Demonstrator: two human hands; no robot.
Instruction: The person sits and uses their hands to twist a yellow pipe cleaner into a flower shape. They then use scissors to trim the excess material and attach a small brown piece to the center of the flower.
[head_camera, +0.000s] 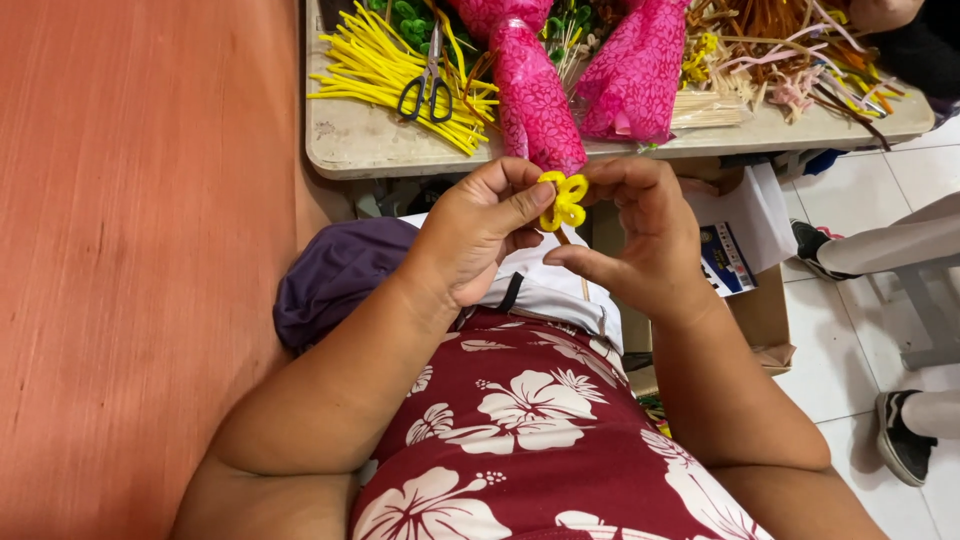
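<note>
1. Loops of a yellow pipe-cleaner flower (564, 199) are already bent into several petals; I judge the shaping is well along, with the thin stem below it unfinished.
2. My left hand (478, 232) pinches the flower between thumb and fingers; my right hand (645, 232) closes on its other side.
3. Fuzzy yellow pipe cleaners (385, 65), black-handled scissors (428, 92) and glossy pink floral wrappers (535, 95) lie on the pale surface (350, 140) beyond.
</note>
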